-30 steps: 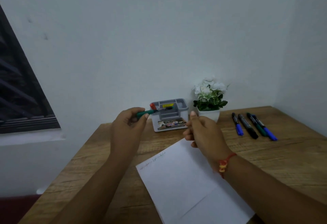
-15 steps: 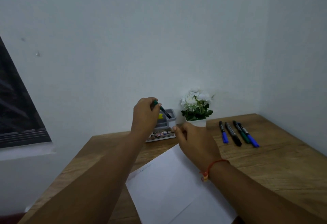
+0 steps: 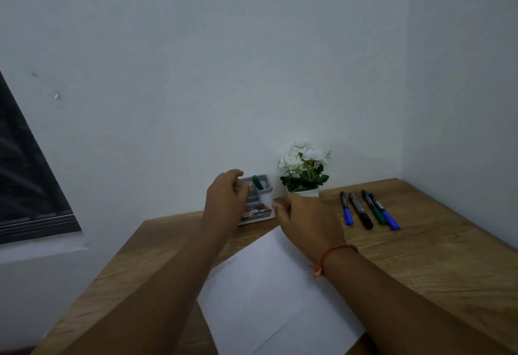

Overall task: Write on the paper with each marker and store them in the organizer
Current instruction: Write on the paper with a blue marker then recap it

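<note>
Five markers are counted on the one desk [image 3: 434,256]: a green marker [image 3: 256,182] stood in the single organizer [image 3: 266,199], and four laid in a row, namely a blue marker [image 3: 347,211], a black marker [image 3: 361,211], a second green marker [image 3: 373,207] and a second blue marker [image 3: 389,216]. One sheet of paper [image 3: 266,284], one potted plant [image 3: 304,169] and two hands, the left hand [image 3: 227,197] and the right hand [image 3: 308,220], are also seen.

The left forearm [image 3: 157,284] and the right forearm [image 3: 406,298] stretched forward, drawing closer together toward the wrists. The left hand [image 3: 227,197] hovered back-up, fingers loosely curled with nothing between them. The right hand [image 3: 308,220] sat lower, back to the camera, thumb pointing forward, its fingers hidden beneath the palm.
</note>
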A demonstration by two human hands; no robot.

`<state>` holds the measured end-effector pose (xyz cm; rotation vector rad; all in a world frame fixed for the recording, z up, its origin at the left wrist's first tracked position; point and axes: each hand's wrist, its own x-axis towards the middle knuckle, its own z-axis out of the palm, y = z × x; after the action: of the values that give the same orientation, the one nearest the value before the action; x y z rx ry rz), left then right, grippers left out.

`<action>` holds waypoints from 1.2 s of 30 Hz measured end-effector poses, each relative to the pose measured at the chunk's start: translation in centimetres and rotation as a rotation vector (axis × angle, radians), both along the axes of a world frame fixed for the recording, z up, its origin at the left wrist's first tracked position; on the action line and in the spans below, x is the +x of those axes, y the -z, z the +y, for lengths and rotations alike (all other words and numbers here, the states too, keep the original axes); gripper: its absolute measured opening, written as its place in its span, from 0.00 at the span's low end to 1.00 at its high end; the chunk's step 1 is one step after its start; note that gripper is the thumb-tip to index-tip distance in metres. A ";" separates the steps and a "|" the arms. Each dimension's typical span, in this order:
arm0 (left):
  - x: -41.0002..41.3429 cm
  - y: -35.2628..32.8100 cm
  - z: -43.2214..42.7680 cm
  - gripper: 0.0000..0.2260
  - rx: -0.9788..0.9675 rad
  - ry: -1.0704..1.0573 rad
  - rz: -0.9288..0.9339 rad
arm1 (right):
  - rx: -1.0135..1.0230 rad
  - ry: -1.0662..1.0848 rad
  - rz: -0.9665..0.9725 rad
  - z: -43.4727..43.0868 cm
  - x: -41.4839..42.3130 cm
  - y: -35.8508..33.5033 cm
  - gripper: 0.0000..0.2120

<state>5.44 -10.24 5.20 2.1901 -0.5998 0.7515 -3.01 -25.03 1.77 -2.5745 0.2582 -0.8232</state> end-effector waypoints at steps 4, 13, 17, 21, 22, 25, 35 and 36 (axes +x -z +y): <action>-2.4 2.3 4.7 0.04 0.061 0.018 -0.051 | -0.185 0.175 0.140 -2.2 0.1 -0.3 0.13; -1.8 4.8 12.5 0.03 0.217 -0.052 0.050 | -0.284 0.450 0.537 -7.5 1.0 0.4 0.14; -1.0 4.9 12.4 0.05 0.249 -0.006 0.105 | -0.261 0.440 0.579 -7.9 1.6 0.3 0.15; -1.3 5.1 12.0 0.03 0.257 0.076 0.155 | -0.285 0.455 0.598 -7.6 2.1 0.5 0.14; -1.3 5.1 11.9 0.03 0.261 0.083 0.162 | -0.291 0.455 0.589 -7.6 2.2 0.5 0.14; -1.2 5.3 11.8 0.05 0.272 0.103 0.184 | -0.292 0.459 0.570 -7.2 2.2 0.3 0.12; -1.3 5.0 11.3 0.03 0.264 0.162 0.168 | 0.221 0.332 0.101 -7.7 0.0 -2.2 0.12; -1.4 4.9 11.2 0.03 0.261 0.163 0.160 | 0.278 0.281 0.003 -7.1 -0.1 -2.7 0.11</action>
<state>4.02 0.99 0.27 2.3751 -0.8198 0.4263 -3.16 -32.17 4.45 -2.3086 0.6965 -0.8146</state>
